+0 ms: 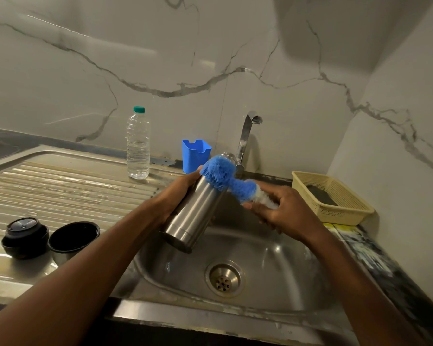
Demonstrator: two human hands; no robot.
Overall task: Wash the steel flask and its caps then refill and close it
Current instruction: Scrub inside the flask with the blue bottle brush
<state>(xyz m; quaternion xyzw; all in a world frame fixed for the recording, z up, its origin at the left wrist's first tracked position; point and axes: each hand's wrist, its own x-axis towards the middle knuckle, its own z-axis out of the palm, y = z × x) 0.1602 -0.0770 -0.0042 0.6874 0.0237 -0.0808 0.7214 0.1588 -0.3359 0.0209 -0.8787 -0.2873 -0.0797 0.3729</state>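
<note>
Over sink (280,258), left hand (183,193) grips flask (195,213); right hand (283,211) holds brush (225,178)

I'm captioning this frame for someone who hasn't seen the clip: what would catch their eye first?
The bright blue bristle bottle brush, held in the right hand, lies against the upper part of the tilted brushed-steel flask, which the left hand grips above the steel sink basin. On the ribbed drainboard at left sit two black flask caps, apart from the flask.
</note>
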